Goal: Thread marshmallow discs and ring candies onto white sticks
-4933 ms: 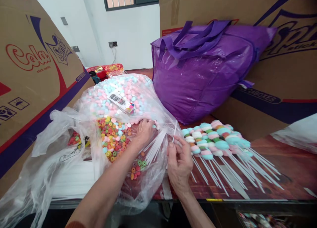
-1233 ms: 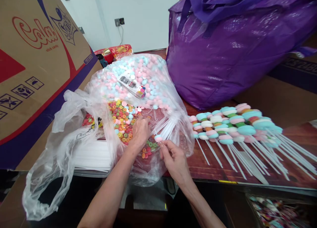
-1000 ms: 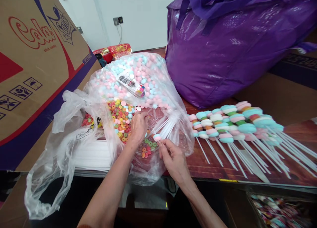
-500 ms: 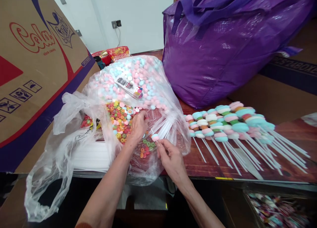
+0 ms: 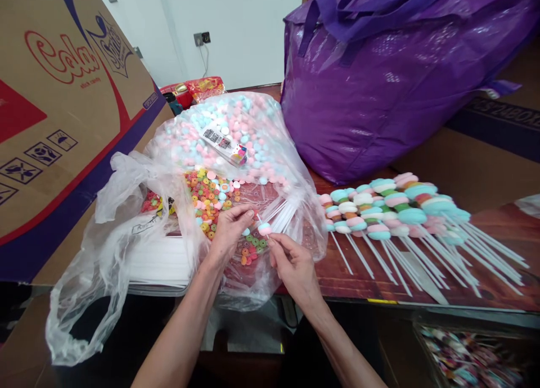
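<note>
My right hand [image 5: 292,266] pinches a thin white stick with one pink marshmallow [image 5: 265,229] threaded on its tip. My left hand [image 5: 228,230] sits just left of that tip, fingers pinched on a small candy I cannot make out. Both hands hover over an open clear plastic bag [image 5: 219,168] holding pink and blue marshmallows, colourful ring candies [image 5: 208,199] and loose white sticks [image 5: 284,213]. Finished candy skewers [image 5: 379,211] lie in a row on the table to the right.
A big purple bag [image 5: 392,79] stands behind the skewers. A printed cardboard box [image 5: 54,107] leans at the left, more cardboard at the right. White trays [image 5: 156,264] lie under the plastic. The wooden table's front edge [image 5: 379,301] runs below my hands, with a candy bin [image 5: 472,357] underneath.
My left hand has come out of the ring candies and moved to the stick's tip. The right hand keeps the stick with the pink marshmallow almost still.
</note>
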A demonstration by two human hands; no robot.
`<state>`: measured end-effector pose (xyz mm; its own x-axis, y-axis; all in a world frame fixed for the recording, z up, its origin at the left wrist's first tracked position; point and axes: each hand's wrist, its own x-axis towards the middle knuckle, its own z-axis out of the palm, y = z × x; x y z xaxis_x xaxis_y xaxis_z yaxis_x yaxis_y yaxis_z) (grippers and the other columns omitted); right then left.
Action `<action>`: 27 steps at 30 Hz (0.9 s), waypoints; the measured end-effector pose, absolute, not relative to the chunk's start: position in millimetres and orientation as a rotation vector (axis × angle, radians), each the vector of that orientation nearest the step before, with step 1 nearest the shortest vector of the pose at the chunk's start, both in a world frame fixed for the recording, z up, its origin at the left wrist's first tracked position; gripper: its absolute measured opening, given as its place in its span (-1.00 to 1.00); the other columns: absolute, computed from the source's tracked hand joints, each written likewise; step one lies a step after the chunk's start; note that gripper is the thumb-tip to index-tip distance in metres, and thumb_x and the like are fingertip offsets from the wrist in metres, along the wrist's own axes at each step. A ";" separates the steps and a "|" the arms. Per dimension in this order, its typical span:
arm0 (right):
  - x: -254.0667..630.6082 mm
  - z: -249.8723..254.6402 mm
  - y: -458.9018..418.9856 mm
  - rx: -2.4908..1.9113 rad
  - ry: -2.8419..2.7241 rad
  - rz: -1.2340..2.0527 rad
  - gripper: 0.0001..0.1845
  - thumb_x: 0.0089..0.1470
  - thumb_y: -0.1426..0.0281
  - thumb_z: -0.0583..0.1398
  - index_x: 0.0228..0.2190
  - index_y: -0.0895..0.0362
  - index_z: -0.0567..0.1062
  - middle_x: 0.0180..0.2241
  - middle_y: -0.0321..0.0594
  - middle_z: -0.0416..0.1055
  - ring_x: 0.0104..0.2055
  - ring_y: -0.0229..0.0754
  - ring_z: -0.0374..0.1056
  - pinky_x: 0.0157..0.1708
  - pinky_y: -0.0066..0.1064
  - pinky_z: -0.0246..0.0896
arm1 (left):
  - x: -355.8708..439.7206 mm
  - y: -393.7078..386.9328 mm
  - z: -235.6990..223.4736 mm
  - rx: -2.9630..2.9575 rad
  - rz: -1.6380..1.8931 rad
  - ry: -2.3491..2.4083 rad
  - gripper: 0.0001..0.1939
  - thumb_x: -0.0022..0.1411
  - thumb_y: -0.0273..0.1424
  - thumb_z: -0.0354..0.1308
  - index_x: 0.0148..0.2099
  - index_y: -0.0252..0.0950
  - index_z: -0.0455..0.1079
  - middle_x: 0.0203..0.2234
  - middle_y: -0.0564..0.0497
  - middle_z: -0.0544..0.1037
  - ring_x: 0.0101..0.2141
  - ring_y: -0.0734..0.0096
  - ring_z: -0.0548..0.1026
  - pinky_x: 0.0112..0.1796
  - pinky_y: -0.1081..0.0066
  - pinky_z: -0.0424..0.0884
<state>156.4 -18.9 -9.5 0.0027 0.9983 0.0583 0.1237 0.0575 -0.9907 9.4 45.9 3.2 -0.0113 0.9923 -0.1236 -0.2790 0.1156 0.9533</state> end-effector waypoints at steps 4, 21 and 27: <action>156.2 -10.5 -19.4 -1.266 -1.326 1.102 -0.61 0.20 0.14 0.14 -0.22 0.18 0.59 -0.65 -0.40 0.19 -0.61 -0.30 0.10 -0.61 -0.48 0.01 | 10.2 45.1 1.6 0.936 1.302 1.098 -0.64 -0.06 -0.26 0.45 -0.21 -0.33 0.59 -0.39 0.01 0.61 -0.39 0.47 0.47 -0.32 0.46 0.36; 156.6 -12.1 -21.1 -1.258 -1.389 1.127 -0.64 0.24 0.16 0.13 -0.25 0.16 0.59 -0.64 -0.40 0.18 -0.59 -0.30 0.12 -0.58 -0.48 0.04 | 1.5 34.9 9.2 0.858 1.250 1.029 -0.66 -0.11 -0.34 0.48 -0.27 -0.33 0.49 -0.36 -0.02 0.64 -0.30 0.36 0.58 -0.23 0.40 0.43; 156.6 -9.9 -20.6 -1.239 -1.377 1.115 -0.66 0.24 0.18 0.13 -0.25 0.18 0.58 -0.64 -0.41 0.17 -0.61 -0.32 0.09 -0.60 -0.48 0.02 | 0.2 30.9 9.6 0.769 1.237 1.046 -0.64 -0.09 -0.29 0.48 -0.25 -0.32 0.52 -0.38 0.02 0.62 -0.33 0.44 0.58 -0.28 0.50 0.42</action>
